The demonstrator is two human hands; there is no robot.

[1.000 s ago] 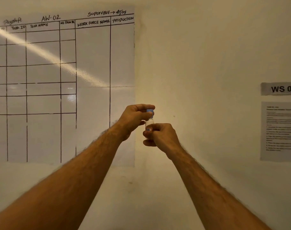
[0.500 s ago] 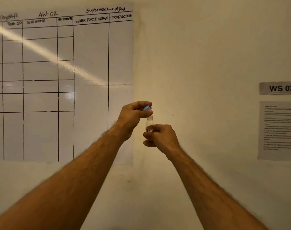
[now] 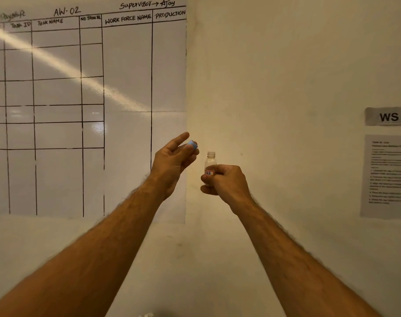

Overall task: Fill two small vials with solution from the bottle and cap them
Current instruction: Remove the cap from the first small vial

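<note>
A: Where's the vial [image 3: 210, 159]?

B: In the right hand [image 3: 225, 183], fingers curled round its lower body. It stands upright, long axis vertical, open neck on top, raised in front of the wall [image 3: 286, 88].

A: And the cap [image 3: 192, 144]?

B: The left hand [image 3: 172, 164] pinches it between thumb and fingertips, the other fingers loosely spread. It sits just left of the neck and slightly higher, not touching.

A: So which hand is nearer the opening?

B: The left; the right grips below it.

A: Counts?

B: 1 vial, 1 blue cap, 2 hands. No bottle in view, no 2nd vial.

A: Anything inside?

B: Probably empty, but it's too small to be sure.
</note>
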